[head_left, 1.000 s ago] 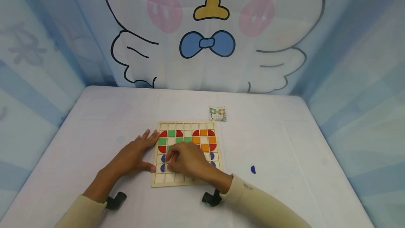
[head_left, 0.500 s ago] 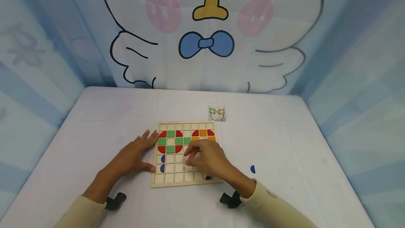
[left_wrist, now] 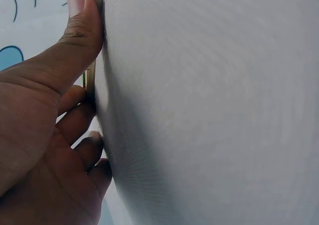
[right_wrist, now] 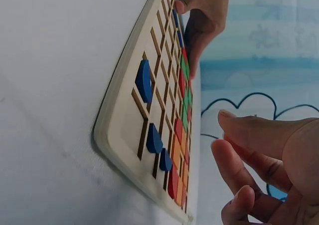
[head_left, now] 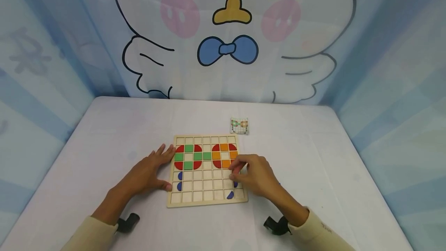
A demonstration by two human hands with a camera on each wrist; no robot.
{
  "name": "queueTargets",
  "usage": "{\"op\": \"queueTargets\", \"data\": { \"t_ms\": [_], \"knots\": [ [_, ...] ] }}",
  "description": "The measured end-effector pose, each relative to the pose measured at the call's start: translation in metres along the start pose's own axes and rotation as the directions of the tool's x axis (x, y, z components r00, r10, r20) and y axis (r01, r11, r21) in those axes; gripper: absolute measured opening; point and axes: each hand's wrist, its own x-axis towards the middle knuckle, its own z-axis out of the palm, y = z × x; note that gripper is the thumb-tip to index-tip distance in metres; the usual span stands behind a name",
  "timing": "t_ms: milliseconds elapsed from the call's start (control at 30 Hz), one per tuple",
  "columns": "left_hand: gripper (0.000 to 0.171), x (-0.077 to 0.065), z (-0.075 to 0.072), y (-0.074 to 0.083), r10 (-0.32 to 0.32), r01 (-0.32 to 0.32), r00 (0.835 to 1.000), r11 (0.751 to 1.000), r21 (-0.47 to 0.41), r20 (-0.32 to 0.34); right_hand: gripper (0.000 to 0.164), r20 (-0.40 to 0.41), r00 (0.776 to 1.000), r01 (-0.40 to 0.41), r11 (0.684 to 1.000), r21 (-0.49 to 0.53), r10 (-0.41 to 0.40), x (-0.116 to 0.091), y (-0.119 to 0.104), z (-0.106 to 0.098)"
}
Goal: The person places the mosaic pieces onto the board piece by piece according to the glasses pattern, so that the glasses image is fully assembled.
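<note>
A square wooden grid board (head_left: 209, 195) lies on the table, with red, green and orange tiles in its upper rows. Blue half-circle pieces (head_left: 179, 176) sit in cells at its left side. Near the lower right, one blue half-circle (head_left: 230, 195) lies askew across the grid; another blue piece (head_left: 235, 184) is partly covered. My left hand (head_left: 148, 171) rests against the board's left edge, fingers extended and thumb apart. Above the right edge hovers my right hand (head_left: 256, 175), its fingers loosely bent. The right wrist view shows nothing between thumb and forefinger.
A small pattern card (head_left: 239, 126) lies behind the board's upper right corner. Right of the board, a blue piece (head_left: 280, 183) on the white table (head_left: 331, 158) is almost hidden by my right hand. A cartoon-printed curtain (head_left: 226, 80) stands behind.
My right hand has moved right, from over the left-middle cells to the board's right edge, uncovering the middle cells and the askew blue half-circle. My left hand has stayed in place.
</note>
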Motion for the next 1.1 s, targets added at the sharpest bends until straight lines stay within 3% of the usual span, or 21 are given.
{"op": "queueTargets", "data": {
  "t_ms": [333, 633, 867, 1100],
  "knots": [
    [0.124, -0.001, 0.003, -0.001, 0.010, -0.010, 1.000, 1.000, 0.003, -0.002, 0.016, -0.072, 0.992, -0.103, 0.994, -0.023, 0.102, -0.016, 0.028, -0.021],
    [0.124, -0.001, 0.003, 0.000, 0.009, -0.009, 1.000, 1.000, 0.003, -0.003, 0.016, -0.136, 0.984, -0.125, 0.990, -0.071, 0.115, -0.034, 0.050, -0.039],
    [0.126, -0.001, 0.001, 0.001, -0.007, 0.007, 1.000, 1.000, 0.006, 0.002, 0.017, -0.171, 0.977, -0.147, 0.983, -0.107, 0.128, -0.048, 0.070, -0.047],
    [0.127, 0.000, 0.001, 0.000, -0.009, 0.009, 1.000, 1.000, 0.009, 0.004, 0.020, -0.194, 0.958, -0.239, 0.960, -0.144, 0.209, -0.057, 0.088, -0.050]
  ]
}}
